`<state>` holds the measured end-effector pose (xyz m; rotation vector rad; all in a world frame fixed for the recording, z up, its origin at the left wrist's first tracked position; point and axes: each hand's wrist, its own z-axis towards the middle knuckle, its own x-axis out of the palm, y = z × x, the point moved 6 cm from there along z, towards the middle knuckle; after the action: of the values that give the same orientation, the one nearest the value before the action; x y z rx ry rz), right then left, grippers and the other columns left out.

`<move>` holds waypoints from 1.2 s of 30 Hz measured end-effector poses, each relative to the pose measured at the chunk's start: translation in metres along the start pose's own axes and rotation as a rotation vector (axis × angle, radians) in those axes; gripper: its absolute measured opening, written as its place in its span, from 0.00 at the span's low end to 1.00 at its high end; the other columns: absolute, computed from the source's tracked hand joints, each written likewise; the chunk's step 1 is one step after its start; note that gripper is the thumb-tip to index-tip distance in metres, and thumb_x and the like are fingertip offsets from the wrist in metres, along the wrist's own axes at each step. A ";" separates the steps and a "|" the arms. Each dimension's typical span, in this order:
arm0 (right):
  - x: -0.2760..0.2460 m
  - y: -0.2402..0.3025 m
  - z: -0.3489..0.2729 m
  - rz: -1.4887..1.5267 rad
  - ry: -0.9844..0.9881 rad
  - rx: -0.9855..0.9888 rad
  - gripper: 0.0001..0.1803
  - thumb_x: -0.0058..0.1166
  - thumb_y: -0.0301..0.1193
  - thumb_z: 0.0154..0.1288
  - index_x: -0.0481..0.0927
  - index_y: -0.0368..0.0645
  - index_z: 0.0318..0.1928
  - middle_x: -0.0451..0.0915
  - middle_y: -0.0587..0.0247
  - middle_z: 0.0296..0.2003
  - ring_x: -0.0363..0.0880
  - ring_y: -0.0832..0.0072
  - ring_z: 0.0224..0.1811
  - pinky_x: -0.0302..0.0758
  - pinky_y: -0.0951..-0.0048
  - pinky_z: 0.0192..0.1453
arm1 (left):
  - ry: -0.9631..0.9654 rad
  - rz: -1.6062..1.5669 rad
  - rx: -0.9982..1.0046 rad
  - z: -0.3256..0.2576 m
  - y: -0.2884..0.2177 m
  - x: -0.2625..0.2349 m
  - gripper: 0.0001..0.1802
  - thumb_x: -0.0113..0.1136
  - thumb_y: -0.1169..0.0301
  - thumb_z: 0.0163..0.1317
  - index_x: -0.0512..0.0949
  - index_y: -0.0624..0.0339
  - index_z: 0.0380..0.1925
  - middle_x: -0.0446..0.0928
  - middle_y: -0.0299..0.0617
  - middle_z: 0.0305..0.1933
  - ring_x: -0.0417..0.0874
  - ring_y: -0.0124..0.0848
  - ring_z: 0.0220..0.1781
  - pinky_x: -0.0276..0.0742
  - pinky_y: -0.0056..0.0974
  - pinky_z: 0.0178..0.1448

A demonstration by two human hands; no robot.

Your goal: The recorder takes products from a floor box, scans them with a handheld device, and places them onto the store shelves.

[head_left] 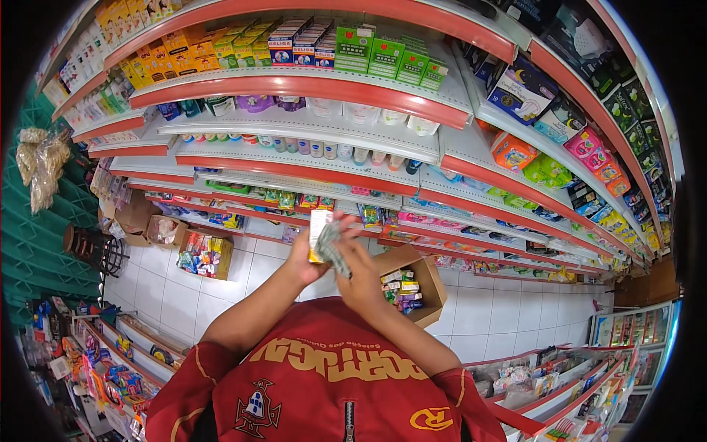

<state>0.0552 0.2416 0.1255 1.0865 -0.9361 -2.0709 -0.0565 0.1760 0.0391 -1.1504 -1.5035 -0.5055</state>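
Red-edged shop shelves [309,88] curve across the wall, stacked with boxes, tubes and packets, above a white tiled floor [471,309]. In front of them, at chest height, the left hand [308,254] grips a small white and yellow box [319,230] from below and from the left; the box stands upright, its long axis running vertically, top end toward the shelves. The right hand [357,269] is closed around a crumpled greyish packet [331,250], which touches the box's right side and lies slanted, upper end to the left. An open cardboard carton [412,283] of small goods sits on the floor just right of the hands; another carton [206,254] lies well to the left.
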 end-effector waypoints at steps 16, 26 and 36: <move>-0.247 -0.108 0.153 -0.613 -0.805 -0.080 0.16 0.63 0.19 0.56 0.77 0.41 0.46 0.74 0.47 0.43 0.74 0.44 0.53 0.71 0.49 0.62 | -0.089 -0.012 -0.087 -0.029 -0.014 -0.061 0.36 0.54 0.32 0.68 0.77 0.56 0.51 0.71 0.32 0.31 0.70 0.25 0.29 0.67 0.30 0.34; -0.180 -0.024 0.187 -0.854 0.139 0.064 0.13 0.59 0.35 0.66 0.87 0.38 0.40 0.86 0.47 0.35 0.87 0.51 0.42 0.75 0.48 0.62 | -0.205 -0.029 0.036 -0.061 -0.052 -0.093 0.27 0.56 0.40 0.71 0.76 0.54 0.45 0.78 0.37 0.36 0.77 0.27 0.28 0.73 0.32 0.32; -0.227 0.169 0.335 -0.738 -0.543 -0.826 0.19 0.64 0.43 0.67 0.85 0.41 0.48 0.86 0.49 0.39 0.86 0.54 0.47 0.80 0.60 0.52 | -0.453 -0.124 0.063 -0.053 -0.077 -0.126 0.23 0.53 0.45 0.74 0.77 0.55 0.43 0.78 0.39 0.36 0.79 0.33 0.36 0.77 0.40 0.40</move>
<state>-0.0927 0.4222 0.4964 0.4255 0.2396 -3.0064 -0.1084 0.0513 -0.0410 -1.1776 -1.9751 -0.2863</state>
